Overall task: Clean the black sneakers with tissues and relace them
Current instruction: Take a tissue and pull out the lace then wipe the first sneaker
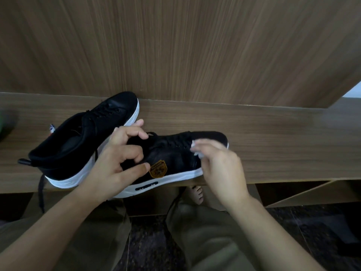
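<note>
On sneaker, right fingers around tissue

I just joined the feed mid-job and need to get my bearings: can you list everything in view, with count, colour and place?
sneakers: 2, black with white soles; far sneaker at left on the wooden ledge, near sneaker at the ledge's front edge, orange badge on its side
tissue: 1, white, against the near sneaker's toe
loose lace: 1, black, hanging off the ledge at left
small object: 1, white, red and blue, behind the far sneaker; too small to identify
ledge: 1, brown wood, across the middle
wall panel: 1, brown wood, behind the ledge
floor: dark speckled, below
trousers: khaki, bottom
left hand: grip on the near sneaker's collar
right hand: holds the tissue
</note>
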Tool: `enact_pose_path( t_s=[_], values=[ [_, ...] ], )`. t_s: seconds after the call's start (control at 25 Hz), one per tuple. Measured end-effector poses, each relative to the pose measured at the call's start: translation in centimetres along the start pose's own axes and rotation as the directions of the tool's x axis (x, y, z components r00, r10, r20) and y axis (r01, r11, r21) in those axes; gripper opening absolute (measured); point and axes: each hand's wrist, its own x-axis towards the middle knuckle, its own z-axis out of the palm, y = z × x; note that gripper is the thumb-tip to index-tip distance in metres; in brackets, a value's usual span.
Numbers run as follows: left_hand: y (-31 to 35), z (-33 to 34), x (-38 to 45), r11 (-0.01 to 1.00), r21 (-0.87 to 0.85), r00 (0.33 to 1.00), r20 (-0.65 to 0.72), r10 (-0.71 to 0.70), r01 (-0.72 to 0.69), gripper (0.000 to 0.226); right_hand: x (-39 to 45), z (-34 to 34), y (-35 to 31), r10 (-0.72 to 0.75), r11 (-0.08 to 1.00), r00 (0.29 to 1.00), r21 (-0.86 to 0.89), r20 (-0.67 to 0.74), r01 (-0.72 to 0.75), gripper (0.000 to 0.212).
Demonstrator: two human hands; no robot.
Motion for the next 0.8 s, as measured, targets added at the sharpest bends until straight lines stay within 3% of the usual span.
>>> enact_pose_path(
  t_s=[0.08,0.12,0.28,0.4,0.48,0.56,0.64,0.72,0.8],
  values=[
    [0.1,0.0,0.0,0.998,0.051,0.997,0.060,0.040,-0.044,0.020,-1.5,-0.7,1.5,-0.120,0.986,0.991,-0.110,0.065,0.127,0.044],
    [0.2,0.2,0.0,0.994,0.092,0.996,0.078,0.052,-0.059,0.019,-1.3,-1.2,2.9,-0.106,0.982,0.992,-0.149,0.067,0.115,0.042],
    [-0.1,0.1,1.1,0.967,0.238,0.991,0.113,0.065,-0.091,0.017,1.5,-2.7,6.3,0.232,0.962,0.972,-0.158,0.044,-0.222,0.036],
    [-1.7,-1.7,3.6,0.816,0.553,0.984,0.144,0.105,-0.168,0.021,1.5,-2.5,4.3,0.178,0.948,0.964,-0.296,0.198,-0.114,0.039],
    [-1.7,-2.6,5.5,0.691,0.717,0.995,0.086,0.050,-0.097,0.012,1.1,-3.6,2.9,0.213,0.922,0.937,-0.374,0.278,-0.099,0.038],
    [-0.6,-2.0,5.9,0.677,0.735,0.999,-0.041,-0.012,0.038,0.031,0.1,-4.1,1.3,0.296,0.895,0.918,-0.413,0.263,-0.170,0.035],
    [1.3,0.3,3.9,0.789,0.603,0.994,-0.075,-0.085,0.113,0.053,-1.2,-3.4,-1.5,0.286,0.904,0.930,-0.387,0.230,-0.182,0.030],
    [3.0,3.7,0.8,0.865,0.490,0.977,0.107,-0.186,0.111,0.078,-2.0,-2.3,-4.0,0.199,0.956,0.946,-0.263,0.256,-0.130,0.026],
    [3.0,6.7,-0.9,0.855,0.513,0.939,0.248,-0.239,0.082,0.096,-1.5,-0.6,-3.3,0.041,0.980,0.962,-0.197,0.271,0.014,0.025]
  ],
)
